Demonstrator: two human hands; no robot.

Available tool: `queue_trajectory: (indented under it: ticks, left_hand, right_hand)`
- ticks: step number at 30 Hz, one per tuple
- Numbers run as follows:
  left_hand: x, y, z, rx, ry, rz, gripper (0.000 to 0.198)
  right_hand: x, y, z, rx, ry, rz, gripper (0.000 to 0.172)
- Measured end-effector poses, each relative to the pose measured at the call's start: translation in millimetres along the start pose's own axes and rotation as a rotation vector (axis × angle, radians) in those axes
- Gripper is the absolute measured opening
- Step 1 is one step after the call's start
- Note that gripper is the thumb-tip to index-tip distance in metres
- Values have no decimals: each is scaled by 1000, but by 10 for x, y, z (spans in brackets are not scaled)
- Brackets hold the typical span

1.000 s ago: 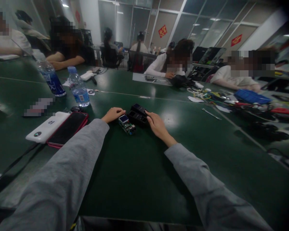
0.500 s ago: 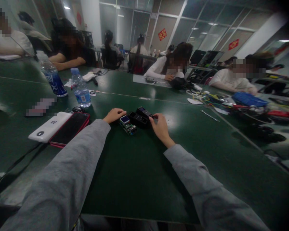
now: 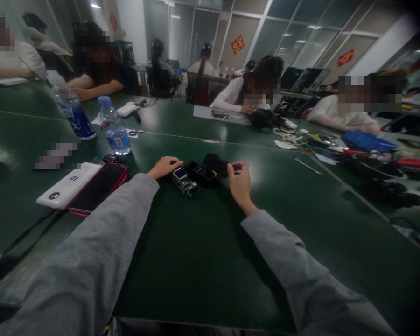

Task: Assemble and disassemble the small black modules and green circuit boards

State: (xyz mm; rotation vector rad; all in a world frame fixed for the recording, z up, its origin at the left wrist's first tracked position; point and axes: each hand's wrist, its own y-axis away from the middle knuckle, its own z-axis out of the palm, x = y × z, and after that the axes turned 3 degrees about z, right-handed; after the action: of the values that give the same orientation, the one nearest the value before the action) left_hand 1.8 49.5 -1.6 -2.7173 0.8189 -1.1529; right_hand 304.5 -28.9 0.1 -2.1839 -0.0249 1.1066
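Observation:
My right hand (image 3: 241, 183) pinches the edge of a black plastic cover (image 3: 215, 165), tilted up on its side. Just left of it lies a black plastic case half (image 3: 200, 172), its hollow side up. In front of that sits a green circuit board (image 3: 188, 187) with a small screen (image 3: 180, 173) at its far-left end. My left hand (image 3: 165, 167) lies with fingers stretched out beside the board and the case; whether its fingertips touch them I cannot tell.
To the left lie a red-cased phone (image 3: 98, 189), a white power bank (image 3: 70, 184) and two bottles, one a clear water bottle (image 3: 115, 127). A wrench (image 3: 308, 166) and tangled cables (image 3: 313, 140) lie to the right. Several people sit around the green table (image 3: 196, 261).
The black cover has been lifted and tipped up by my right hand, apart from the case half. My right hand has moved slightly right. My left hand has stayed almost in place.

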Motion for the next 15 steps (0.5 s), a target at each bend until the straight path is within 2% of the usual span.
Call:
queue_trajectory:
  ticks: [4,8,13,15]
  left_hand:
    - [23,13,-7,-1,13,-2,42]
    - [17,12,-6,-15,13,-11,43]
    - [-29,-11,8,-10,5,-10,42]
    - [-30,-12,9,-4,8,-4,41]
  right_hand:
    - [-97,-36,-83,127,77,-144,30]
    - [54,-118,-151,211,182,-166,29]
    - [371,-168,-81,-8,256,-27,33]
    - [406,-169,-65,11,285,-21,34]
